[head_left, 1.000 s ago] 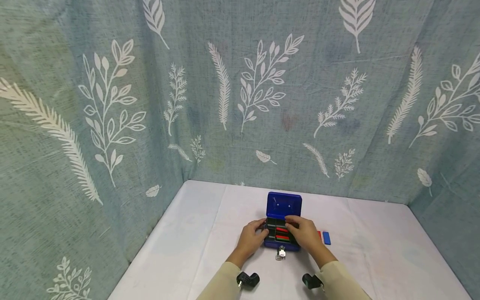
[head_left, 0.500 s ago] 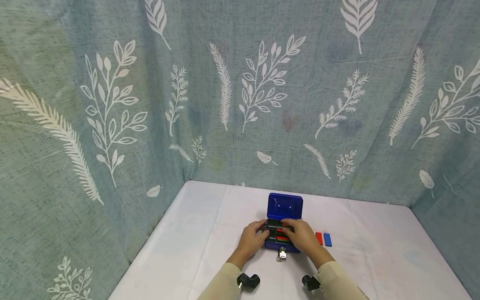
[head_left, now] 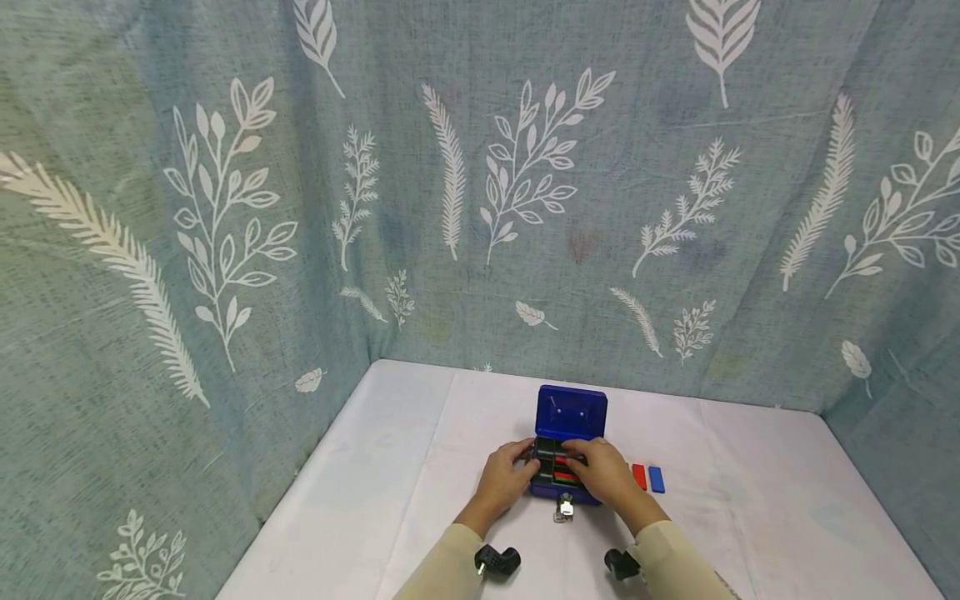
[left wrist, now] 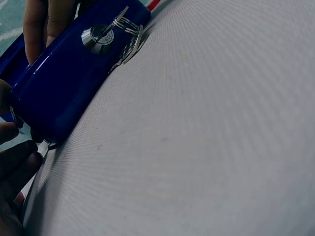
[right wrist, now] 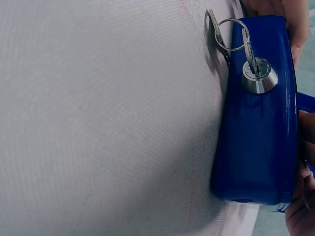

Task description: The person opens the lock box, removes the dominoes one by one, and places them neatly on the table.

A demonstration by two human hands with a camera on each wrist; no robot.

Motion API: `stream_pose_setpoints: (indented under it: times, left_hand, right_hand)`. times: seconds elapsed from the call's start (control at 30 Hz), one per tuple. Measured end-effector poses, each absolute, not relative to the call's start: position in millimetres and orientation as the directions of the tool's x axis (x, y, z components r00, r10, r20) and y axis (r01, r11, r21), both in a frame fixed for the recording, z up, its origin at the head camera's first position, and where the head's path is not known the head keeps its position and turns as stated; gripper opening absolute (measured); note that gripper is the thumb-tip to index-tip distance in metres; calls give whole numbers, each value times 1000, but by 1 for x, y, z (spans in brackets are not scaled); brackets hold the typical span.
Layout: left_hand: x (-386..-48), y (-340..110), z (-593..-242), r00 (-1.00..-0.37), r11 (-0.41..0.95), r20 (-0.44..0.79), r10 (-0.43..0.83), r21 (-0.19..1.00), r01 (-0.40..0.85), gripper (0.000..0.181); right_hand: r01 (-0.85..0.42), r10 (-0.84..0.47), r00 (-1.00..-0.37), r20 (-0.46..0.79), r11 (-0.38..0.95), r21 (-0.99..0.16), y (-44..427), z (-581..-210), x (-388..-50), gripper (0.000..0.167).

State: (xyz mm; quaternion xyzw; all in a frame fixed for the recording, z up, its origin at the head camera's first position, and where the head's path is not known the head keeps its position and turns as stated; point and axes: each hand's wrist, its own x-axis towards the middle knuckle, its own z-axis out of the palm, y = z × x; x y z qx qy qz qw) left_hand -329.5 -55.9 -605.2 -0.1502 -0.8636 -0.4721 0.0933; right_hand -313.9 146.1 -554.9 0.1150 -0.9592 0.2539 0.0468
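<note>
A blue metal cash box [head_left: 572,410] stands on the table with its lid raised. Its black tray [head_left: 546,450] has compartments, and thin red and green pieces [head_left: 566,477] lie in the middle. My left hand [head_left: 504,475] grips the box's left end, thumb at the rim and fingers down the outer side. Over the tray's right half is my right hand [head_left: 606,473], its thumb and fingertips reaching down into a compartment; whether they pinch a piece is hidden. Keys on a ring [right wrist: 232,34] hang from the front lock [right wrist: 259,76].
A red block [head_left: 639,477] and a blue block [head_left: 657,479] lie on the white tablecloth [head_left: 750,492] right of the box. A leaf-patterned curtain [head_left: 465,317] closes off the back and sides.
Between one second and half a second ago, my right hand shifted slightly left over the tray, uncovering more of the red block. My left hand stays on the box.
</note>
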Motion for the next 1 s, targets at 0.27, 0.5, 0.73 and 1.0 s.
stream_pose_setpoints:
  times: [0.27,0.5,0.73,1.0]
  left_hand:
    - [-329,-55,-604,-938,504,300,172,791,346,43]
    - [-330,-55,-605,-939,507,297,171,791,343,43]
    - [-329,-55,-605,-938,511,304,167,787,346,42]
    - [-328,-55,-605,-950,525,271,157,791,313,42]
  right_hand:
    - [-247,-197,-969,151,832,-497,149,-554,-314,26]
    - [-261,-210,-965,157,820,-509,150,-556,-314,25]
    - [-262,-213,-965,153,809,-526,150,-556,-312,24]
    - [-254,-207,-967,147,783,-567,151,-557,-312,27]
